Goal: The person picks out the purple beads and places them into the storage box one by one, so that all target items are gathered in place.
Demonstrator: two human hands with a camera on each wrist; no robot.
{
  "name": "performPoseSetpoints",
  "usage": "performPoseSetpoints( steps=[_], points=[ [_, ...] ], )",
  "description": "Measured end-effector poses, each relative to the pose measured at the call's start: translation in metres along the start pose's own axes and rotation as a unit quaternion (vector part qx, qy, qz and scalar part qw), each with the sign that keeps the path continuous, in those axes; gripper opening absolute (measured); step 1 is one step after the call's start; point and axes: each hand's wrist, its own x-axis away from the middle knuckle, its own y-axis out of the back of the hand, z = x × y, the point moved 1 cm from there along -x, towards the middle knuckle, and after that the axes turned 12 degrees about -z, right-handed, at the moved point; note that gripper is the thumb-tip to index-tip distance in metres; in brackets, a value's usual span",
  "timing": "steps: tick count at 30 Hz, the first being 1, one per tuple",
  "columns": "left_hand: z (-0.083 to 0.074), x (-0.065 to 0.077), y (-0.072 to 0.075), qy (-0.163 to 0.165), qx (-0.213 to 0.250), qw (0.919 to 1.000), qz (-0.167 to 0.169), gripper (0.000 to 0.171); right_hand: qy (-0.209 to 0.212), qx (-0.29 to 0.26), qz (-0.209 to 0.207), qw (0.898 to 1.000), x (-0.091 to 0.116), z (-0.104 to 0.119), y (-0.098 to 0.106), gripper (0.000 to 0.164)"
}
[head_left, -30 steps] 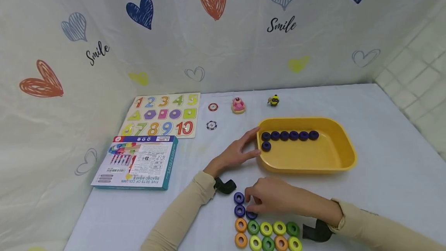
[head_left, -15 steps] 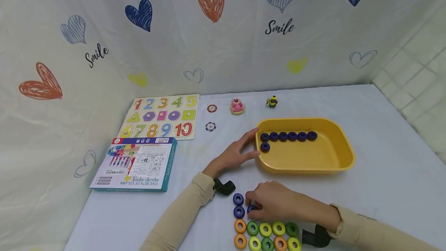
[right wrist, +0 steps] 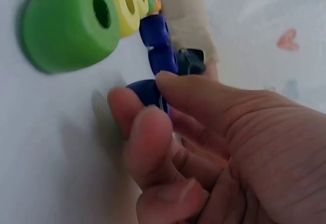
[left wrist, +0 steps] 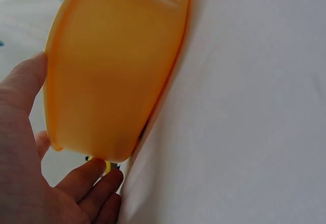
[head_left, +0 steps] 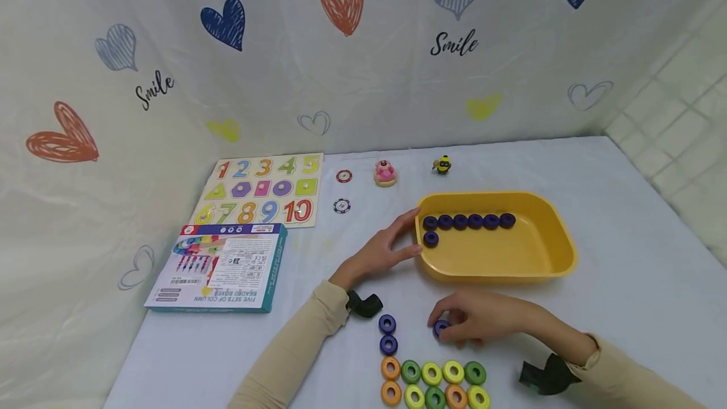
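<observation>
the right hand [head_left: 483,316] pinches a purple bead [right wrist: 145,92] between thumb and fingers, likely light, hard and smooth, best gripped around its sides.

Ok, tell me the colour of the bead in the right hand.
The bead is dark blue-purple; it shows best in the head view.

The tray [head_left: 494,259] looks to me, from afar, like smooth, slightly glossy plastic, the rings [right wrist: 63,26] smooth with a soft sheen, the box [head_left: 218,270] glossy card, the sleeve [head_left: 295,346] matt cloth, the surface [head_left: 630,238] dull fabric.
</observation>
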Motion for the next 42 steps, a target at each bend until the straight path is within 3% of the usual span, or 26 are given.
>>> performPoseSetpoints(
  steps=[8,15,20,28,34,42],
  points=[
    [0.001,0.0,0.001,-0.005,0.002,1.0,0.001,0.069,0.02,-0.019,0.001,1.0,0.002,-0.008,0.002,0.028],
    [0.0,-0.001,0.001,-0.012,0.002,0.9999,0.004,0.068,0.023,-0.012,0.002,1.0,0.009,0.011,0.012,0.03],
    [0.003,-0.002,0.0,-0.016,0.002,0.9999,0.002,0.069,0.039,0.006,-0.007,0.999,0.012,0.029,0.033,0.031],
    [0.038,-0.009,-0.015,-0.008,-0.007,0.9999,-0.009,0.071,0.024,0.069,-0.066,0.995,0.006,0.032,0.071,0.035],
    [0.038,-0.009,-0.017,-0.011,0.003,0.9999,-0.006,0.072,0.006,0.09,-0.104,0.99,-0.006,0.02,0.099,0.041],
    [0.037,-0.01,-0.015,-0.011,0.0,0.9999,-0.01,0.071,-0.01,0.085,-0.109,0.99,-0.032,0.006,0.129,0.043]
  ],
)
